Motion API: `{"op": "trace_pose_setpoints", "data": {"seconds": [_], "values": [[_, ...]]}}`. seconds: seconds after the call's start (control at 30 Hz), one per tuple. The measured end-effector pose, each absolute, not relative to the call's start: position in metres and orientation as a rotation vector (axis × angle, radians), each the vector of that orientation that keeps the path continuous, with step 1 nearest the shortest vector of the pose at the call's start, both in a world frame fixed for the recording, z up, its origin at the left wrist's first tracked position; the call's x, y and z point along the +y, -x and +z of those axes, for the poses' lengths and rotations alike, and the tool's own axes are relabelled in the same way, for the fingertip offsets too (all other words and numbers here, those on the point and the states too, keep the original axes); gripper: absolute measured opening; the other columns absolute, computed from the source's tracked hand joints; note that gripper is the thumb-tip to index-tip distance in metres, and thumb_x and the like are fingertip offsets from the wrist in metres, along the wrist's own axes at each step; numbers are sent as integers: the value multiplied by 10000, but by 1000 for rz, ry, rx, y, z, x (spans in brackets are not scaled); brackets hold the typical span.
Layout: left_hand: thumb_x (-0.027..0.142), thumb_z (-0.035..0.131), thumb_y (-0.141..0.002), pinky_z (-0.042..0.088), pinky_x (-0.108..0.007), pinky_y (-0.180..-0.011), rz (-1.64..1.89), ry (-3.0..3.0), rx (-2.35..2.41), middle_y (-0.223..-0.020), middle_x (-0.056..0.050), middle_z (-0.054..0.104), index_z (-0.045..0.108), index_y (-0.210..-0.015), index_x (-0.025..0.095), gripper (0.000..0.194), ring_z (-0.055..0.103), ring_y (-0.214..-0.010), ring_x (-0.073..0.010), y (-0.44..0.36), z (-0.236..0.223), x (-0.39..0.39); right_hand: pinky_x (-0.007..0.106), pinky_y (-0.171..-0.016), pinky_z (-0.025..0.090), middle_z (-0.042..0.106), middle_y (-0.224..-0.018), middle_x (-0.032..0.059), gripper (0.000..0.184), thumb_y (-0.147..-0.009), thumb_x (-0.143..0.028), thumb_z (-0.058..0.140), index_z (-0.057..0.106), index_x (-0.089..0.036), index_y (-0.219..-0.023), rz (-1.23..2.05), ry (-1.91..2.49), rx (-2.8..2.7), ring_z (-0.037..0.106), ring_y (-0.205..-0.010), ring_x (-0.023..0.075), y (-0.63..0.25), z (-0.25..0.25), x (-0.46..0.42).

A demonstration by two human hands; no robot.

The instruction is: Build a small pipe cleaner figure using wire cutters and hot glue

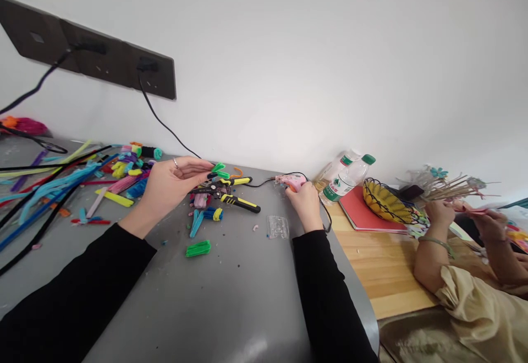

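Between the thumb and fingertips of my left hand [171,187] is a bent piece of bright green pipe cleaner [220,168]. My right hand [306,204] is wrapped round a pink hot glue gun [293,178], whose nozzle points left near the wall. Wire strippers [240,203] with yellow and black handles lie just beyond my left fingers, partly hidden by them. A green bundle of pipe cleaners [198,248] rests on the grey table [231,308] in front. Closer to the strippers sits a small blue and yellow pipe cleaner piece [208,214].
Loose coloured pipe cleaners [61,187] cover the left side. A clear plastic piece [278,227] lies near my right wrist. Plastic bottles [344,179], a red folder [367,214] and a yellow basket [385,202] stand right, beside another person's hands [441,214]. A black cord [159,113] hangs from the wall socket.
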State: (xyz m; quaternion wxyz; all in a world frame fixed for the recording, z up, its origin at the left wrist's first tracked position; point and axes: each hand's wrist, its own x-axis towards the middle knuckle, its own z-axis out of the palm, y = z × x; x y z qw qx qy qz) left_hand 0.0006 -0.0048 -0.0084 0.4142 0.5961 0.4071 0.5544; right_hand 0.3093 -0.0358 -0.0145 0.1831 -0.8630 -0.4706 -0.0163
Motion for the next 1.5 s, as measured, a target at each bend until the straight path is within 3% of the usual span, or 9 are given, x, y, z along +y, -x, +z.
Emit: {"op": "trace_pose_setpoints", "data": {"seconds": [0.1,0.2,0.27,0.37,0.53,0.8,1.03,1.23,1.5], "values": [[355,865,-649,682,-494,-943,1410,-1480,1011,-966,-128,862,787,-858,187,280,824,-975,-325,-2,-6,-7,484,-1009,468,644,-1264,345,370,-860,-340,768,665,-56,-1073,-139,2400,-1313,612,-1249,451,-308,-12,-36],[393,869,-655,688,-480,-924,1426,-1491,1018,-940,-109,865,796,-843,200,278,827,-959,-326,-6,-5,-12,497,-1034,488,660,-1276,266,402,-911,-419,701,648,-108,-1159,-50,1994,-1348,625,-1215,373,-295,-6,-38],[427,848,-684,696,-471,-888,1424,-1541,1039,-916,-89,866,807,-832,223,256,830,-929,-330,-9,-6,-16,428,-940,564,732,-1111,147,483,-941,-577,643,635,-171,-1204,378,1604,-1429,702,-1023,267,-278,-3,-42],[473,782,-758,697,-460,-834,1399,-1716,1070,-921,-52,867,826,-804,293,191,827,-880,-328,-14,-7,-22,360,-849,616,759,-1023,87,650,-895,-766,626,666,-202,-1217,1097,1230,-1467,746,-909,205,-248,-1,-51],[437,700,-837,683,-424,-876,1380,-1945,988,-921,13,865,834,-757,392,162,829,-880,-288,-18,-10,-26,326,-844,641,781,-882,41,598,-784,-715,807,751,-191,-1066,1452,1065,-1357,761,-817,166,-225,-2,-58],[489,710,-861,678,-452,-933,1385,-1986,933,-927,-21,866,838,-788,360,195,827,-947,-295,-19,-13,-23,319,-820,650,810,-859,33,480,-757,-571,890,789,-189,-1029,1463,1036,-1286,773,-790,161,-231,-4,-54],[486,779,-835,707,-422,-782,1191,-1736,920,-1088,-99,855,827,-1059,240,336,819,-939,-316,-17,-10,-22,319,-794,666,809,-863,23,368,-817,-491,865,794,-196,-1024,1239,985,-1338,757,-757,153,-228,-8,-56],[460,748,-849,683,-416,-675,1160,-1687,953,-961,-87,857,836,-967,249,257,793,-855,-322,-13,-14,-16,315,-855,668,816,-1060,49,258,-889,-427,808,787,-225,-1050,1051,939,-1412,775,-858,157,-221,-12,-61],[375,717,-895,669,-380,-717,1219,-1800,831,-979,-77,832,801,-918,261,144,790,-877,-285,-16,-16,-20,322,-829,686,815,-1028,54,193,-963,-384,726,793,-226,-1052,840,951,-1561,790,-815,164,-221,-17,-61]]}}
